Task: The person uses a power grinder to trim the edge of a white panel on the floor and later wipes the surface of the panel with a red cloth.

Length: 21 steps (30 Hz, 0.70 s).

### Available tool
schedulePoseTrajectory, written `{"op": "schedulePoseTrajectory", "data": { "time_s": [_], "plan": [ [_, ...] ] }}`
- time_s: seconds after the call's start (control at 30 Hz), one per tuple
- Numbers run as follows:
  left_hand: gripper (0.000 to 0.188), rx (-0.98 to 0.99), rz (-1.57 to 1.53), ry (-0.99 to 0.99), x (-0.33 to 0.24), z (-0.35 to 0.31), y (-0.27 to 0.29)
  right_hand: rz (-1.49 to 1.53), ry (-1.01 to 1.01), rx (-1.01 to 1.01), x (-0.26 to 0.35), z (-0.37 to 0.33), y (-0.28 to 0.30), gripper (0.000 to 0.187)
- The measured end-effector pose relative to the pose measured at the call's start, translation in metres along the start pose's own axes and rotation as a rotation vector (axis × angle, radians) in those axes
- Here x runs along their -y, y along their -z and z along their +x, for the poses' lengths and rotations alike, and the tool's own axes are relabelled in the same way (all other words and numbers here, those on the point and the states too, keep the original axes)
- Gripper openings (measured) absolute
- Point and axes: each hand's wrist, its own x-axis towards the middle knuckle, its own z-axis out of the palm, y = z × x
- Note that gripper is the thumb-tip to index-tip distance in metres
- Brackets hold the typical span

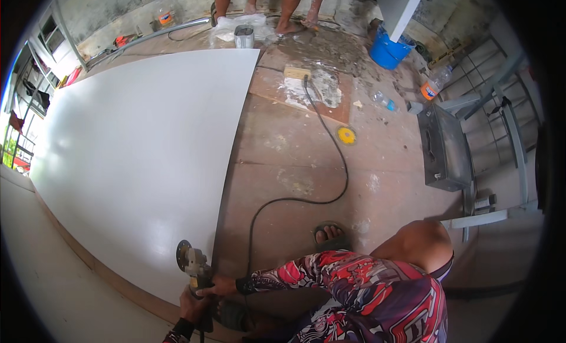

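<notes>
You are holding an angle grinder [196,264] at the lower left of the frame, its round disc [184,253] facing up and left over the lower end of a large white sheet [135,148]; you are not showing clearly whether the disc is touching it. Your left hand [191,306] is closing around the rear of the tool, and your right hand [219,286] is wrapping its fingers around the body just beside it. Your patterned sleeve [348,278] is stretching across the lower part of the frame, and your sandalled foot [329,234] is resting on the floor [289,142] above it.

The sheet is filling most of the left half. To its right, a black cord [345,172] is curving down the middle, passing behind your right sleeve; its upper end is sitting in a pale socket block [295,73] near the top centre. A stained brown board [341,107] is lying just beside that block, and a yellow disc [346,135] is resting below the board.

A small clear bottle [384,101] is lying on the floor at the upper right, with a blue bucket [389,53] standing above it. A dark case [445,147] is occupying the right side. At the top, a metal can [244,39] is standing near another person's bare feet [289,28].
</notes>
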Motion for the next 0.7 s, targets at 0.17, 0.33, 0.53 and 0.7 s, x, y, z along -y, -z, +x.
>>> {"op": "schedulePoseTrajectory", "data": {
  "time_s": [0.17, 0.33, 0.53, 0.7],
  "plan": [
    [0.046, -0.028, 0.043, -0.085, 0.024, 0.004, -0.003, -0.008, -0.013, 0.022, 0.004, -0.002, -0.001, 0.06],
    [0.046, -0.002, -0.007, -0.043, 0.009, -0.002, -0.004, -0.004, 0.137, -0.035, -0.025, 0.011, -0.007, 0.062],
    [0.047, 0.01, -0.045, -0.019, 0.0, -0.004, -0.002, 0.021, 0.063, 0.002, -0.012, 0.003, -0.004, 0.062],
    [0.047, -0.01, 0.014, -0.012, 0.009, -0.004, -0.002, 0.004, 0.064, 0.009, 0.002, -0.004, -0.005, 0.06]
  ]
}}
